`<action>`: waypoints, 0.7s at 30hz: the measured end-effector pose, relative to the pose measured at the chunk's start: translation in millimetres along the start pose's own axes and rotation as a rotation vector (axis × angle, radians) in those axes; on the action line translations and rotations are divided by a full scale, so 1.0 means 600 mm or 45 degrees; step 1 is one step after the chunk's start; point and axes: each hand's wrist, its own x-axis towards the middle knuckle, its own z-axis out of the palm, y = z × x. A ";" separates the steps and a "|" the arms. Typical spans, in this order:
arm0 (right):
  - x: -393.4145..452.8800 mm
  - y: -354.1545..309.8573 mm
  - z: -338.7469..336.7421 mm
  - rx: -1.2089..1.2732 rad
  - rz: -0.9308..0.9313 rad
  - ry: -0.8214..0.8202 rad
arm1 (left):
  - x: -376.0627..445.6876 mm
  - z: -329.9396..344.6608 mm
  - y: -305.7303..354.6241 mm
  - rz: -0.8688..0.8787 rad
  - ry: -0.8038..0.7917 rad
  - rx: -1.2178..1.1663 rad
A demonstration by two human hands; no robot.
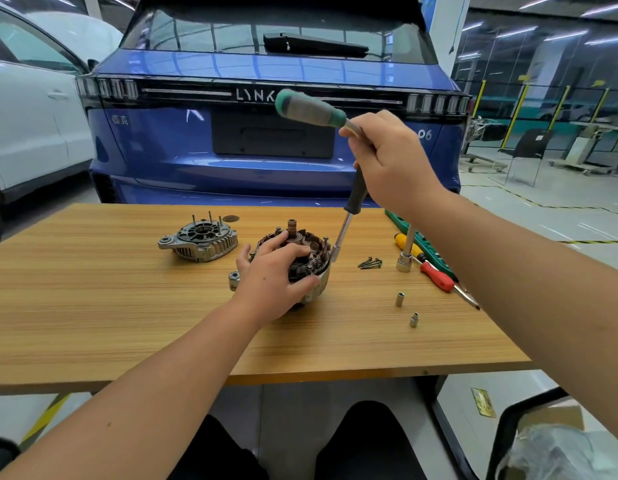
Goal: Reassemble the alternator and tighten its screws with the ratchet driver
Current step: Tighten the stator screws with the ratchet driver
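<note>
Alternator [302,261] sits mid-table, windings bare, gripped from above by the left hand [276,271] while the right hand [390,161] clasps the ratchet driver [342,188], its socket down at the alternator's right rim. Left of the alternator the end cover [200,240] lies unfitted, and right of it loose screws [370,263] wait, so I judge most tightening remains.

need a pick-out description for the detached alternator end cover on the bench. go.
On the wooden table behind the blue car's tail, look left of the alternator body that the left hand grips. The end cover lies alone there: a silver finned casting with thin studs sticking up, untouched by either hand.
</note>
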 end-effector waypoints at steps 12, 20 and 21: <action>-0.057 0.072 0.021 1.339 1.321 0.748 | -0.040 0.001 0.100 0.280 0.025 -0.032; -0.103 0.150 0.015 1.429 1.526 0.986 | -0.042 0.070 0.181 0.004 -0.483 -0.314; -0.106 0.159 0.013 1.409 1.537 1.008 | -0.040 0.077 0.184 0.018 -0.500 -0.257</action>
